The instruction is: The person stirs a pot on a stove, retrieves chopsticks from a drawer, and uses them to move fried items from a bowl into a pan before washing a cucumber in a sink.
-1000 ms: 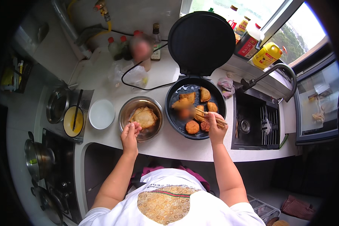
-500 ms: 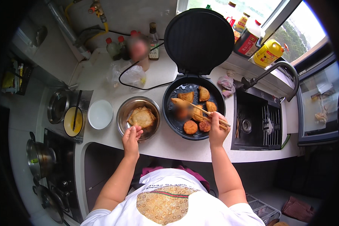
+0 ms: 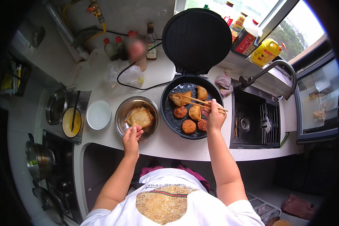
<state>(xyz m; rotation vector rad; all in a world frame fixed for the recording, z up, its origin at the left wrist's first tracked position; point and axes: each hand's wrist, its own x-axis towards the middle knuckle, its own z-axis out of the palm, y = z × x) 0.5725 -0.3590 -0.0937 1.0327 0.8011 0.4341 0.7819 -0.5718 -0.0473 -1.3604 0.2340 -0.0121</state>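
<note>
My right hand (image 3: 215, 116) is closed around a pair of wooden chopsticks (image 3: 204, 104) over a round black electric griddle (image 3: 165, 122). The chopstick tips meet a browned, folded dumpling (image 3: 180, 98) at the griddle's left side. Around it lie another folded dumpling (image 3: 202, 92), a golden piece (image 3: 194, 112) and round browned patties (image 3: 188, 126). My hand hides part of the griddle's right side. At the near rim of a steel bowl (image 3: 156, 116) my left hand (image 3: 132, 138) has its fingers curled in; what they hold, if anything, is hidden. Flat fried pastries (image 3: 140, 117) lie in that bowl.
The griddle's black lid (image 3: 197, 39) stands raised behind it, its cord (image 3: 120, 80) looping left. A white bowl (image 3: 98, 115) and a yellow bowl with dark chopsticks (image 3: 67, 124) are on the left. A black sink (image 3: 237, 141) with a faucet (image 3: 293, 84) lies right. Bottles (image 3: 151, 41) stand behind.
My right hand has moved slightly up with the chopsticks. The dumpling at their tips has shifted up over the left-hand piece, uncovering a round patty. My left hand has hardly moved.
</note>
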